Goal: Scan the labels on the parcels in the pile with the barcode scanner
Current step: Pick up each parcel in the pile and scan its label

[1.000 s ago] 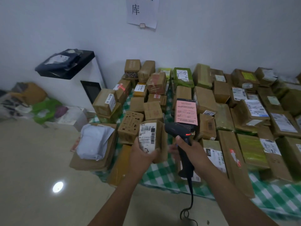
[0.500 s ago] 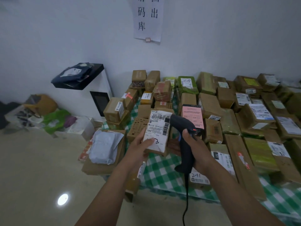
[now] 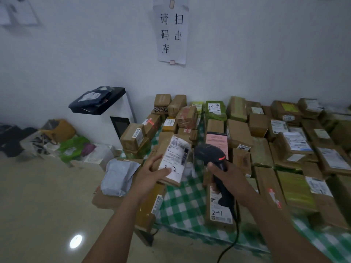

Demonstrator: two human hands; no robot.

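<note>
Parcel: a brown card box [image 3: 164, 151] held up in the air, just over the near left part of the pile
Label: a white sticker [image 3: 175, 158] covers the box's top face, with black bar lines down its right edge and pen marks at its near end
Box direction: its long side runs from near to far and leans a bit to the right; the label faces up
Left hand: the left hand [image 3: 152, 173] holds the near left end of the box, thumb lying on the label
Scanner: a black barcode scanner [image 3: 207, 151] with a small red light, just right of the box
Scanner direction: its nose points left at the box; its handle runs down toward the near side
Right hand: the right hand [image 3: 226, 179] grips the handle, and a black cable [image 3: 233, 236] hangs below
Pile: lots of brown and green parcels [image 3: 266, 139] packed close together, spreading far and right
Surface: a green and white checked cloth [image 3: 184, 204] lies under the pile
Room: a shiny pale floor [image 3: 38, 196] on the left, a white wall [image 3: 76, 63] behind, a paper sign [image 3: 171, 31] stuck on it, and a white machine [image 3: 117, 111] with a black top at the far left of the pile
</note>
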